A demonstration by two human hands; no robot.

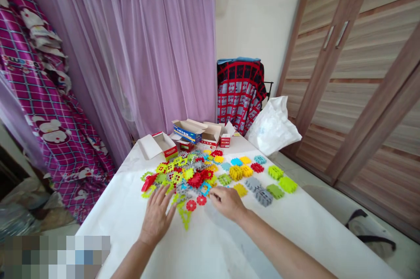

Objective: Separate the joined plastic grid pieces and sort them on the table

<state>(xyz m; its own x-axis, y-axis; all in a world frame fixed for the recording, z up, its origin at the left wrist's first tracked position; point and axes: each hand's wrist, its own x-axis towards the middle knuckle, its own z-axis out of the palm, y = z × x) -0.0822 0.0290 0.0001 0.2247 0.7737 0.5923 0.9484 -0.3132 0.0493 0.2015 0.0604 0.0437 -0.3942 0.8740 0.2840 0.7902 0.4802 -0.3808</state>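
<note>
A heap of plastic building pieces (188, 173) in red, grey, yellow-green and blue lies on the white table. My left hand (157, 215) is open, its fingers spread over the heap's near left edge. To the right of the heap, my right hand (229, 201) is closed with fingers curled; whatever it may hold is hidden. Between the hands lie two red round pieces (190, 205) and a yellow-green triangular piece (186, 218). Beyond my right hand are sorted pieces, among them a yellow stack (235, 172), a grey stack (263, 197) and a lime stack (288, 185).
Open cardboard boxes stand along the table's (108, 209) back, including a blue box (187, 134) and a red box (169, 152). A white plastic bag (271, 128) is at the far right corner, near a cloth-draped chair (241, 91). A wardrobe (361, 64) stands to the right.
</note>
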